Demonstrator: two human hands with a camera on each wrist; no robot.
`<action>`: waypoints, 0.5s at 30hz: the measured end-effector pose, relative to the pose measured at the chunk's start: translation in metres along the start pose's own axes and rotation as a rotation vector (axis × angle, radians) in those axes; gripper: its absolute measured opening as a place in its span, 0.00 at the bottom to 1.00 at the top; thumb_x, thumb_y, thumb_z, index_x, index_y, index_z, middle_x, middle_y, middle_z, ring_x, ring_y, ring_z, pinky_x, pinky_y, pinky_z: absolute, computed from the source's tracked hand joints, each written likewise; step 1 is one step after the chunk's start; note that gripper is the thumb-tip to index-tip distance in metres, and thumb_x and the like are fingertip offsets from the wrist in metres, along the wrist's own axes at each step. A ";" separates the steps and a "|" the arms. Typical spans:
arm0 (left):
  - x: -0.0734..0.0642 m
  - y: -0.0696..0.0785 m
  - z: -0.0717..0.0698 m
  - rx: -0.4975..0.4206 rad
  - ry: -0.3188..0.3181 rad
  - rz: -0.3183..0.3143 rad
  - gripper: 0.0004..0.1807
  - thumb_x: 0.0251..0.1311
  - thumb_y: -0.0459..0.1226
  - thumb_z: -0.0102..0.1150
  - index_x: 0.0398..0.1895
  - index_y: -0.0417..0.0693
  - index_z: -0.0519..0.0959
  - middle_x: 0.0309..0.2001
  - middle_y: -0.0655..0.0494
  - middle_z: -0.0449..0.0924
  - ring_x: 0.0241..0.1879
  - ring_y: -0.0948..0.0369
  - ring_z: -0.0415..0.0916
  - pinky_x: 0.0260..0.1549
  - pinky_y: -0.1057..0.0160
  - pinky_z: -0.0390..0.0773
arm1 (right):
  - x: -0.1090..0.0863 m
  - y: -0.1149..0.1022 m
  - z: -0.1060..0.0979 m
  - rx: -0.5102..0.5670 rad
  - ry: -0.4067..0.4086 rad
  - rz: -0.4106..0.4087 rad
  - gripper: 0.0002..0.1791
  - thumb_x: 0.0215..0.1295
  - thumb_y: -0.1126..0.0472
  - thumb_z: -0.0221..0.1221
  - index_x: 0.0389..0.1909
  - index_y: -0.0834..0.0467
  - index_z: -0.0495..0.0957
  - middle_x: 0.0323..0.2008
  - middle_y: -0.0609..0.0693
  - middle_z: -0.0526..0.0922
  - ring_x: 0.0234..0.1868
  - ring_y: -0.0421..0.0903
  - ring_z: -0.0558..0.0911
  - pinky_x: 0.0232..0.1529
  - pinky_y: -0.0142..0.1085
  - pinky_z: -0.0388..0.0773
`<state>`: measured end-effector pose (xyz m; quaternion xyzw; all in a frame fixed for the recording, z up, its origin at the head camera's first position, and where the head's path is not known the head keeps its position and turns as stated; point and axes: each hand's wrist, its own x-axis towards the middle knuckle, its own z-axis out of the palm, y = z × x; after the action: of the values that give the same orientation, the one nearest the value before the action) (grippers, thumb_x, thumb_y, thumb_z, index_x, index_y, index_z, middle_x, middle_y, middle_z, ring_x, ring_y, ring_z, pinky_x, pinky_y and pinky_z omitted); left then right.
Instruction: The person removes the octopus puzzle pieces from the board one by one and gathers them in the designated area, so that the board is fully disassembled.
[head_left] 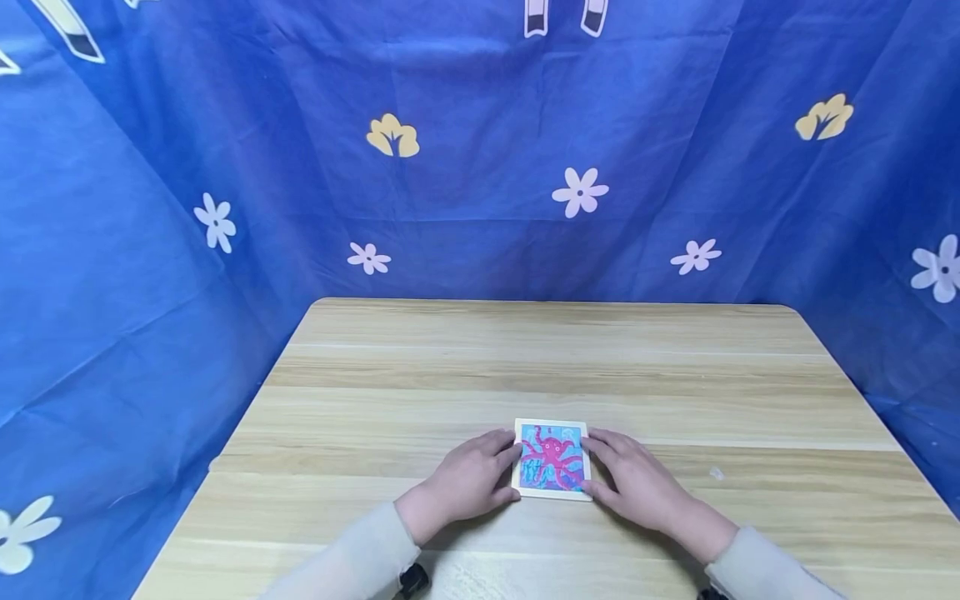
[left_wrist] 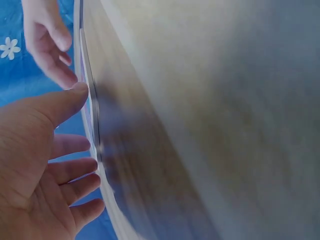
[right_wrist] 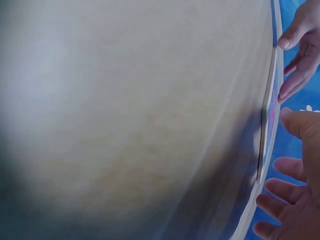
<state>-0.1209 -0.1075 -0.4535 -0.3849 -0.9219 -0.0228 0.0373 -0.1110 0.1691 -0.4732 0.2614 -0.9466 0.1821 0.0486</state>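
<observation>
A square picture board (head_left: 552,460) with a pale frame lies flat on the wooden table, showing a pink octopus on a blue ground. My left hand (head_left: 468,477) rests at its left edge, index finger and thumb touching the frame. On the opposite side, my right hand (head_left: 637,482) touches the right edge the same way. In the left wrist view the left hand's fingers (left_wrist: 75,170) are spread and relaxed beside the board's thin edge (left_wrist: 91,85). The right wrist view shows the right hand (right_wrist: 300,185) likewise loosely spread near the board.
The wood-grain table (head_left: 555,358) has rounded far corners. Blue cloth (head_left: 480,208) printed with flowers hangs behind it and along both sides. A small whitish scrap or mark (head_left: 717,473) is on the table to the right of my right hand.
</observation>
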 end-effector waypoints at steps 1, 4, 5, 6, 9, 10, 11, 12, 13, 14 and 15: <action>0.000 0.001 0.000 -0.002 0.006 0.002 0.36 0.56 0.55 0.61 0.60 0.39 0.74 0.61 0.43 0.71 0.61 0.50 0.67 0.62 0.57 0.64 | 0.003 0.000 0.000 0.000 0.002 0.000 0.35 0.58 0.47 0.65 0.62 0.62 0.72 0.61 0.59 0.71 0.62 0.58 0.69 0.61 0.53 0.64; 0.002 0.002 0.001 -0.004 0.019 0.011 0.36 0.56 0.55 0.62 0.60 0.39 0.74 0.61 0.43 0.71 0.61 0.51 0.67 0.61 0.58 0.64 | 0.012 -0.002 0.001 -0.001 0.002 0.000 0.34 0.58 0.47 0.64 0.61 0.61 0.72 0.61 0.59 0.71 0.62 0.57 0.69 0.61 0.53 0.65; 0.002 0.003 0.002 -0.004 0.023 0.014 0.36 0.56 0.55 0.62 0.60 0.39 0.74 0.61 0.43 0.71 0.61 0.51 0.67 0.61 0.59 0.64 | 0.015 -0.003 0.001 0.000 0.001 0.001 0.33 0.58 0.47 0.64 0.61 0.61 0.72 0.61 0.59 0.71 0.62 0.57 0.69 0.61 0.52 0.65; 0.003 0.003 0.002 -0.002 0.025 0.019 0.36 0.56 0.55 0.62 0.60 0.39 0.74 0.61 0.43 0.70 0.61 0.51 0.67 0.61 0.59 0.64 | 0.018 -0.004 0.001 0.005 -0.001 0.004 0.33 0.58 0.47 0.65 0.61 0.60 0.73 0.61 0.59 0.71 0.62 0.57 0.69 0.61 0.52 0.65; 0.004 0.005 0.003 -0.003 0.029 0.029 0.36 0.56 0.55 0.62 0.60 0.40 0.74 0.61 0.44 0.71 0.61 0.52 0.68 0.61 0.60 0.64 | 0.026 -0.006 0.002 0.019 -0.010 0.015 0.33 0.58 0.46 0.65 0.61 0.59 0.73 0.60 0.58 0.71 0.61 0.56 0.70 0.61 0.52 0.65; 0.004 0.006 0.004 -0.002 0.027 0.030 0.36 0.56 0.55 0.62 0.61 0.40 0.74 0.61 0.44 0.71 0.61 0.52 0.68 0.61 0.60 0.65 | 0.028 -0.007 0.002 0.026 -0.013 0.020 0.33 0.58 0.46 0.65 0.61 0.58 0.73 0.60 0.57 0.71 0.61 0.56 0.70 0.61 0.52 0.66; 0.005 0.006 0.004 -0.002 0.025 0.032 0.36 0.56 0.55 0.62 0.61 0.40 0.74 0.61 0.44 0.71 0.61 0.52 0.68 0.61 0.60 0.65 | 0.031 -0.008 0.002 0.033 -0.014 0.022 0.33 0.58 0.46 0.65 0.61 0.58 0.73 0.60 0.56 0.72 0.61 0.55 0.70 0.60 0.52 0.66; 0.005 0.007 0.004 -0.005 0.023 0.033 0.36 0.56 0.55 0.62 0.61 0.40 0.74 0.61 0.44 0.71 0.61 0.52 0.68 0.61 0.60 0.65 | 0.033 -0.009 0.003 0.040 -0.015 0.024 0.33 0.58 0.46 0.65 0.61 0.57 0.73 0.60 0.56 0.72 0.61 0.55 0.71 0.60 0.51 0.66; 0.005 0.007 0.005 -0.008 0.021 0.033 0.36 0.56 0.55 0.62 0.61 0.40 0.74 0.61 0.44 0.71 0.61 0.52 0.68 0.61 0.60 0.65 | 0.036 -0.010 0.004 0.047 -0.015 0.024 0.33 0.58 0.46 0.65 0.61 0.57 0.73 0.59 0.55 0.72 0.60 0.54 0.71 0.60 0.51 0.67; 0.005 0.008 0.005 -0.009 0.019 0.033 0.36 0.56 0.55 0.61 0.61 0.40 0.73 0.61 0.44 0.70 0.61 0.52 0.67 0.61 0.60 0.65 | 0.038 -0.011 0.005 0.053 -0.014 0.023 0.32 0.58 0.46 0.65 0.61 0.57 0.73 0.59 0.54 0.73 0.60 0.54 0.71 0.60 0.50 0.67; 0.006 0.008 0.005 -0.009 0.020 0.036 0.36 0.56 0.55 0.61 0.61 0.40 0.73 0.61 0.44 0.70 0.61 0.52 0.68 0.61 0.60 0.65 | 0.041 -0.012 0.006 0.061 -0.013 0.021 0.32 0.58 0.47 0.65 0.61 0.57 0.73 0.58 0.54 0.73 0.60 0.53 0.72 0.60 0.50 0.67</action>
<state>-0.1193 -0.0975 -0.4584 -0.4012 -0.9144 -0.0301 0.0454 -0.1401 0.1380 -0.4669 0.2542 -0.9436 0.2095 0.0328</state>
